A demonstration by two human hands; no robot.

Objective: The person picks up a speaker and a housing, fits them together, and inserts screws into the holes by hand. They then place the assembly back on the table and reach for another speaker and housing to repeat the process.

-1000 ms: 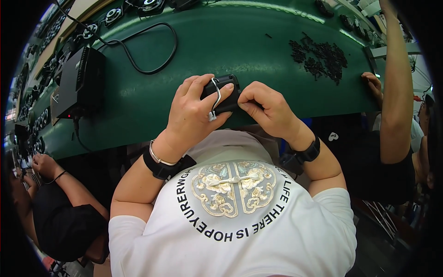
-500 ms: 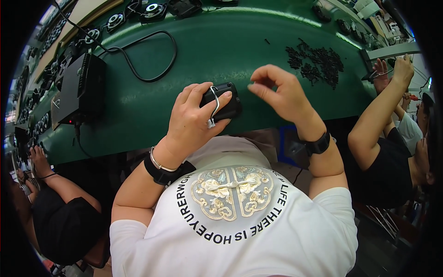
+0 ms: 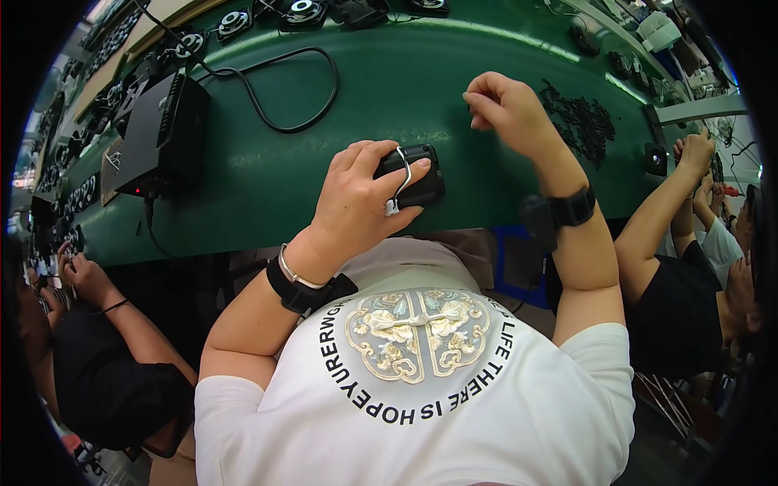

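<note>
My left hand (image 3: 361, 186) is wrapped over a small black plastic housing (image 3: 425, 185) on the near part of the green table. A white and black cable (image 3: 403, 174) loops over the housing beneath my fingers, its white connector (image 3: 392, 207) hanging by my thumb. Farther off and to the right, my right hand (image 3: 510, 113) is raised with thumb and forefinger pinched. A tiny dark bit shows at those fingertips, too small to name. Beyond that hand lies a loose pile of small black screw-like pieces (image 3: 587, 125), partly hidden by my wrist.
A black power box (image 3: 162, 134) with a red light stands at the left, and a black cable (image 3: 328, 97) curls beside it. Round speakers (image 3: 304, 10) line the far edge. Co-workers' arms (image 3: 685, 182) reach in at the right and left sides. A black mouse (image 3: 583, 39) sits far right.
My right hand has moved away from the housing, toward the far side of the table. The left hand keeps its hold on the housing. The whole view has shifted slightly.
</note>
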